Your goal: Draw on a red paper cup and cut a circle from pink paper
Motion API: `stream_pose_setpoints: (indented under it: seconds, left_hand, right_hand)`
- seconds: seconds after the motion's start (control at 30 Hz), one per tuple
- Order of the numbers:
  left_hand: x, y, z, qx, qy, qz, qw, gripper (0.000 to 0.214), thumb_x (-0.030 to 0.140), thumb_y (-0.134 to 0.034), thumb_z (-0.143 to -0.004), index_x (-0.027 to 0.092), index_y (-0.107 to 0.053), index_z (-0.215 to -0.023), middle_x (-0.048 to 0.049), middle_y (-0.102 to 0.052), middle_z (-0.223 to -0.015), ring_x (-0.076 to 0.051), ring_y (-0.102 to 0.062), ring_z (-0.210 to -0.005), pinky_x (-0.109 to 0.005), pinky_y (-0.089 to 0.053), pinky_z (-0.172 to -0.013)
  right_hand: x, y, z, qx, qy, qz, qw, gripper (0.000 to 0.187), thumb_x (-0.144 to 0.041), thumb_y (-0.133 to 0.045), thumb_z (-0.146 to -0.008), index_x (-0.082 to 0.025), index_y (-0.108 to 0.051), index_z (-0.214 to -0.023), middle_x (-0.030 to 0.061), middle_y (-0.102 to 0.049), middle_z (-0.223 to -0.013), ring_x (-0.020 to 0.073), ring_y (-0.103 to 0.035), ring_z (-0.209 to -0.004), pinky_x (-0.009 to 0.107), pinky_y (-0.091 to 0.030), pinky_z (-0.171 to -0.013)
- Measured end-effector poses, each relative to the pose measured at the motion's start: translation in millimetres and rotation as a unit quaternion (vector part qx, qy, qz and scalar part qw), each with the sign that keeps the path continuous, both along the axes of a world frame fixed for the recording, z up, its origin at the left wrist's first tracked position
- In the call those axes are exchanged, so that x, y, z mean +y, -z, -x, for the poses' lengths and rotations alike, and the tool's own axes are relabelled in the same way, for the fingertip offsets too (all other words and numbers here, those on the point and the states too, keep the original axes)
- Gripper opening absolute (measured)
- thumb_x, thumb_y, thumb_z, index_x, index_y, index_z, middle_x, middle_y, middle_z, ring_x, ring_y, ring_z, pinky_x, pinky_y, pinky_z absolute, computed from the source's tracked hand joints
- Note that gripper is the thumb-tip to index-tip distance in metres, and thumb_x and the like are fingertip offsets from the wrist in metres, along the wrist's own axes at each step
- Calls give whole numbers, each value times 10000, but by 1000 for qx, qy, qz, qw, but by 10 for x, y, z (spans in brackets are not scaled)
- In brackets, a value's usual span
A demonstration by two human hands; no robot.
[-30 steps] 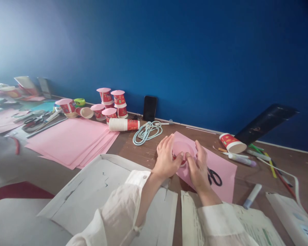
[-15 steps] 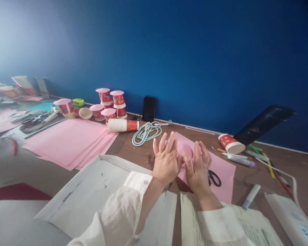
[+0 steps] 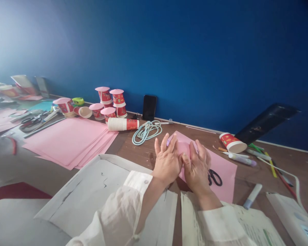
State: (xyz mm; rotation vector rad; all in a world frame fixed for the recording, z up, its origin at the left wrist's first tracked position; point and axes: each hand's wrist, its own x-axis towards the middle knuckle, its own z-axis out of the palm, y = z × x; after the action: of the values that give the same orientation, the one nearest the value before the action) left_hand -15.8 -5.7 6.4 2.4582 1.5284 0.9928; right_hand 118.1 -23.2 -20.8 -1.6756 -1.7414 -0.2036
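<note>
My left hand (image 3: 167, 164) and my right hand (image 3: 198, 171) lie side by side on a pink paper disc (image 3: 184, 149), thumbs close together near its front edge. The fingers of both are stretched out and spread, pressing on the disc rather than gripping it. What is beneath the disc is hidden by my hands. A larger pink sheet (image 3: 225, 171) lies under this spot on the table. On it, just right of my right hand, show the black handles of scissors (image 3: 216, 178); their blades are out of sight.
Red paper cups with pink disc tops (image 3: 117, 97) stand at the back left, near a lying stack of cups (image 3: 117, 124). Pink sheets (image 3: 66, 136), a coiled cable (image 3: 146, 134) and an upright phone (image 3: 149, 107) are around. Rightward lie one cup (image 3: 231, 141), pens and a power strip (image 3: 292, 218).
My right hand's fingers have flattened and shifted left over the disc. My left fingers have tilted slightly lower. The camera view has shifted a little.
</note>
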Motion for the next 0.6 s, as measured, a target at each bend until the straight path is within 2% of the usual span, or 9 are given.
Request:
stream_pose_setpoints:
  seconds: [0.3, 0.6]
  left_hand:
    - [10, -17, 4, -24, 18, 10, 1000, 546, 177, -411, -864, 209, -457, -1407, -30, -328, -1562, -285, -125, -1481, -586, -13, -1194]
    - [23, -6, 11, -23, 23, 3, 999, 545, 190, -404, -880, 181, -430, -1424, -41, -335, -1559, -287, -128, -1480, -576, -3, -1194]
  right_hand:
    - [-11, -46, 1, -14, 17, 19, 1000, 621, -577, -278, -947, -206, -422, -1424, 127, -291, -1550, 312, -226, -1430, 590, -212, -1121]
    - [-38, -129, -4, -36, 37, 41, 998, 639, -624, -279, -930, -218, -500, -1371, 104, -328, -1543, 325, -216, -1425, 615, -198, -1107]
